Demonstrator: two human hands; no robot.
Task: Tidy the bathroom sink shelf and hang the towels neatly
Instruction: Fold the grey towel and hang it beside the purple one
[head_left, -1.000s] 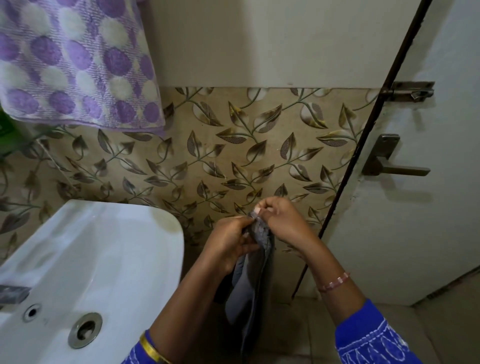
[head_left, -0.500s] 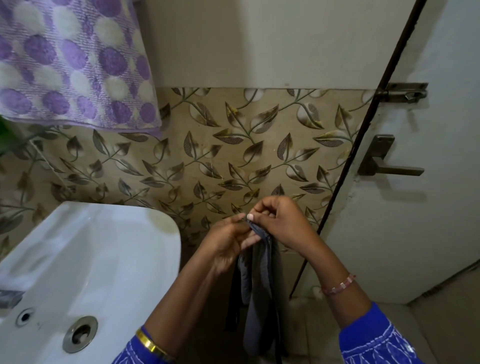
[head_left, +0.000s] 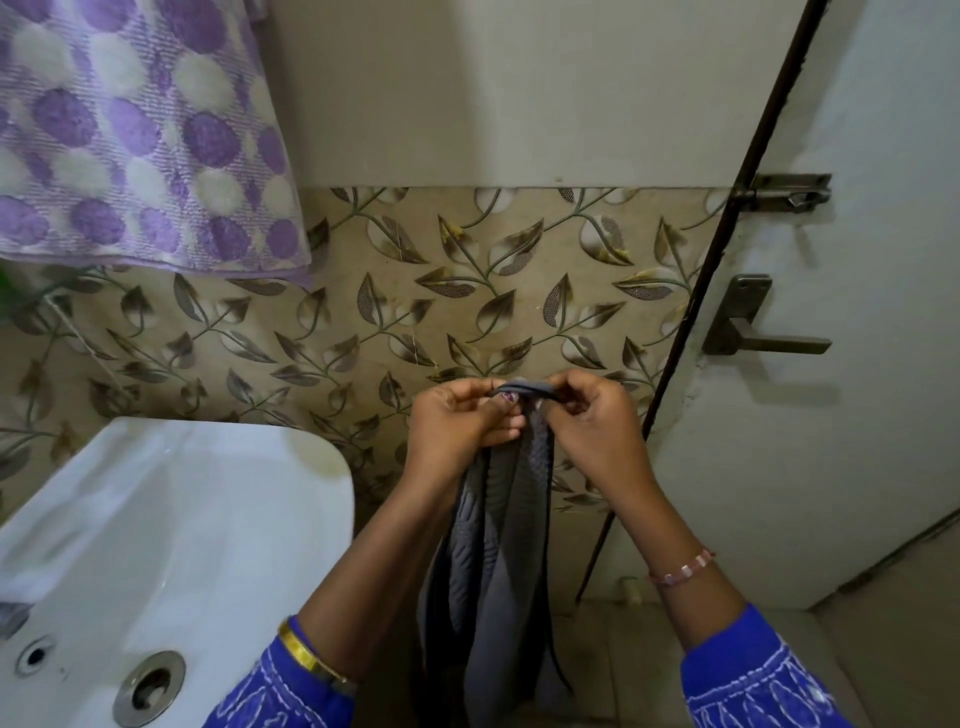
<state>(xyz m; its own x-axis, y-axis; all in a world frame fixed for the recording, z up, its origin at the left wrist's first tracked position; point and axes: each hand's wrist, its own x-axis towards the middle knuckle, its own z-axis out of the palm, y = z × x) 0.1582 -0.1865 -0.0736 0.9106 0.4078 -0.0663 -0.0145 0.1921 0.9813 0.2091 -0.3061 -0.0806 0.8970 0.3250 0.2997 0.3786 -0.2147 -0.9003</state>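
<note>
A grey towel hangs down in folds between my forearms, in front of the leaf-patterned wall tiles. My left hand and my right hand both pinch its top edge, a short stretch of hem pulled taut between them. A purple and white spotted towel hangs flat on the wall at the upper left, above the sink. The lower end of the grey towel runs out of the frame at the bottom.
A white sink with a metal drain fills the lower left. A white door with a lever handle and a slide bolt stands at the right. Tiled floor lies below.
My hands have risen a little and drawn apart, stretching the grey towel's top edge between them. The towel now hangs longer and straighter below.
</note>
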